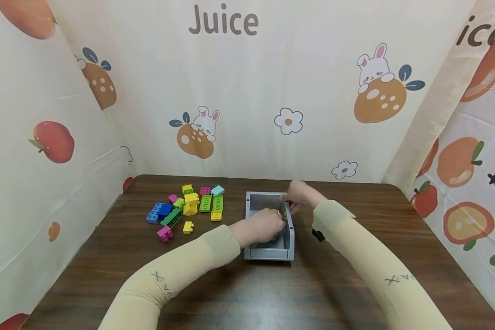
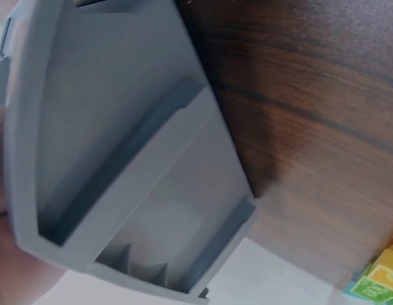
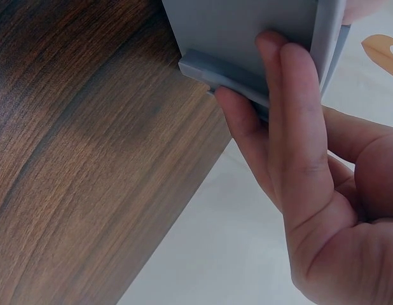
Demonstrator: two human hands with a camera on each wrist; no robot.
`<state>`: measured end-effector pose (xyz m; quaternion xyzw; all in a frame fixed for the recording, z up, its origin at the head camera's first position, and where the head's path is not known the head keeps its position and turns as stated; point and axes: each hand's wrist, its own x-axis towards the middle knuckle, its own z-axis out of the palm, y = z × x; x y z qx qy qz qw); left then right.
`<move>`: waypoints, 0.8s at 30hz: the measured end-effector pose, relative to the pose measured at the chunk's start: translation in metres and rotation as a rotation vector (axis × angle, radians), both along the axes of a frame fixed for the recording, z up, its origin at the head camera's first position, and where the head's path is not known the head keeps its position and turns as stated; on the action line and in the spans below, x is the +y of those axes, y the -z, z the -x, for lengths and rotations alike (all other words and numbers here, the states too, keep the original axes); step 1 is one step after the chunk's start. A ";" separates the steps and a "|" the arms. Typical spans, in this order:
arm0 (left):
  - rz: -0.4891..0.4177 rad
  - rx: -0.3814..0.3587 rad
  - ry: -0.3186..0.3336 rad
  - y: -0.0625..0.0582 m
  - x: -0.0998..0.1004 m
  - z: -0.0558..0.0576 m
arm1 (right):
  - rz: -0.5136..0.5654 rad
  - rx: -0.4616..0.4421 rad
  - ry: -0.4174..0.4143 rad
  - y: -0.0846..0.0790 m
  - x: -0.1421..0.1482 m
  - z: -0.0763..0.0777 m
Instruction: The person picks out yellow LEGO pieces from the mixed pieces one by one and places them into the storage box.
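Observation:
A grey open-topped plastic box [image 1: 269, 254] stands on the table in front of me. My left hand [image 1: 266, 225] reaches over its left rim, with bent fingers down inside against the right wall. A small yellowish bit shows at those fingertips; whether they hold it is hidden. At the far right corner, my right hand [image 1: 299, 195] grips the right wall near its top. In the right wrist view, long fingers [image 3: 304, 114] lie along the outside of the grey wall [image 3: 241, 25]. The left wrist view shows a ridged outer side [image 2: 120, 82] of the box, mostly covering the left hand.
Left of the box lies a loose group of toy building bricks: blue bricks [image 1: 154, 213], a dark green brick [image 1: 171, 218], yellow bricks [image 1: 191, 199], light green bricks [image 1: 205, 203], a pink brick [image 1: 165, 233] and a light blue brick [image 1: 217, 190]. A printed curtain [image 1: 247, 82] hangs behind the dark wooden table [image 1: 247, 293].

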<state>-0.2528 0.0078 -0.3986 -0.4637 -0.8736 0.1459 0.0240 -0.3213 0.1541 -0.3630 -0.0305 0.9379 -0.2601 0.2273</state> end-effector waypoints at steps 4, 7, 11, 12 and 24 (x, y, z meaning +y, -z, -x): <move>-0.019 0.001 0.004 -0.007 -0.001 -0.001 | 0.012 0.002 0.002 0.000 0.000 0.000; -0.040 -0.009 0.004 -0.015 -0.003 -0.003 | 0.019 0.004 0.010 0.000 0.000 0.000; -0.071 -0.034 -0.006 -0.024 -0.006 -0.004 | 0.016 0.011 0.009 0.001 0.000 -0.001; -0.084 -0.053 -0.014 -0.026 -0.007 -0.004 | 0.018 0.010 0.009 0.001 0.000 -0.001; -0.194 -0.150 -0.089 -0.054 -0.019 -0.011 | 0.020 -0.003 0.019 0.000 -0.001 -0.002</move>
